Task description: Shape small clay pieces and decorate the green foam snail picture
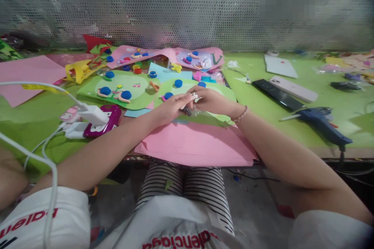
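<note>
My left hand (171, 108) and my right hand (209, 102) meet over the middle of the desk, fingers closed. Between their fingertips is a small whitish piece (189, 101), too blurred to name. Something dark and a bit of clear plastic (196, 112) show just below the fingers. Under the hands lies a green foam sheet (163, 85) with blue, pink and yellow raised shapes, partly covered by my right hand. A matching green sheet (87, 92) with blue-capped figures is to the left. Nearest my body lies a stack of pink sheets (198, 146).
At the right lie a blue glue gun (324, 124), a black slab-like object (276, 94) and a pale phone (293, 88). White chargers on a purple power strip (112, 120) trail cables at the left. A perforated metal screen (187, 11) closes off the back.
</note>
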`<state>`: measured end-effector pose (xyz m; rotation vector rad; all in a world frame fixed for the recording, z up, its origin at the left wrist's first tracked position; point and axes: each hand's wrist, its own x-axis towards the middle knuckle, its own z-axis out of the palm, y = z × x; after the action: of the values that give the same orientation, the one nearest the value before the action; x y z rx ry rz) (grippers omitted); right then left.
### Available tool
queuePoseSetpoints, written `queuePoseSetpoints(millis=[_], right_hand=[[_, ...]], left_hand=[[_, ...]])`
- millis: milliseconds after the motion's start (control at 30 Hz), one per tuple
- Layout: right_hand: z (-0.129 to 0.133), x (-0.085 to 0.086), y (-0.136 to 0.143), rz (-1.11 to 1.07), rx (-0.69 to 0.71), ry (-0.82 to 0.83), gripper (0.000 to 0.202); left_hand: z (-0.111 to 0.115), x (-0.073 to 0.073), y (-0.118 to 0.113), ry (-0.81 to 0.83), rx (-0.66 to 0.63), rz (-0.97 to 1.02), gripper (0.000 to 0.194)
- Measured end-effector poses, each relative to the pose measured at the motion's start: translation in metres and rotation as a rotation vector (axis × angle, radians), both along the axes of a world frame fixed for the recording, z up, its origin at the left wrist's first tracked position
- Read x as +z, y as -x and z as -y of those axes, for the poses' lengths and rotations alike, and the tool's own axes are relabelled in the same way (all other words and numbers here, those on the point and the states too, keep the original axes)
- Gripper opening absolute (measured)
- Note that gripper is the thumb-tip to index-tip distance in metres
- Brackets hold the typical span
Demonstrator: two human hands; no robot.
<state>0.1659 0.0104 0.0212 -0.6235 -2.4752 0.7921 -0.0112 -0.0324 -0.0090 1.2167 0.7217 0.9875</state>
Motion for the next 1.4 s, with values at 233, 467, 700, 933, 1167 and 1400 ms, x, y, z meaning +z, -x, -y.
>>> queuePoseSetpoints(millis=[233, 467, 700, 933, 1167, 1400], right_hand=[[-0.005, -0.002, -0.001, -0.286, -0.261, 0.248, 0.012], [-0.006, -0.006, 0.003, -0.362, -0.408, 0.275, 0.024], [-0.011, -0.01, 0.001, -0.352, -0.343, 0.22, 0.023], [-0.009, -0.007, 0.002, -0.358, -0.418, 0.154, 0.016], [-0.003, -0.003, 0.002, -0.366, -0.512, 0.073, 0.021], [-0.013, -0.013, 0.002, -0.278, -0.364, 0.033, 0.023]], left_hand=[[0.003, 0.016, 0.0, 0.049, 0.091, 0.061, 0.036], [0.0, 0.015, 0.003, 0.092, 0.13, 0.086, 0.036], [0.0, 0.016, 0.002, 0.171, 0.168, 0.095, 0.035], [-0.001, 0.016, 0.003, 0.183, 0.192, 0.126, 0.035], [-0.001, 0.017, 0.004, 0.18, 0.192, 0.132, 0.034], [-0.002, 0.016, 0.004, 0.174, 0.216, 0.151, 0.032]])
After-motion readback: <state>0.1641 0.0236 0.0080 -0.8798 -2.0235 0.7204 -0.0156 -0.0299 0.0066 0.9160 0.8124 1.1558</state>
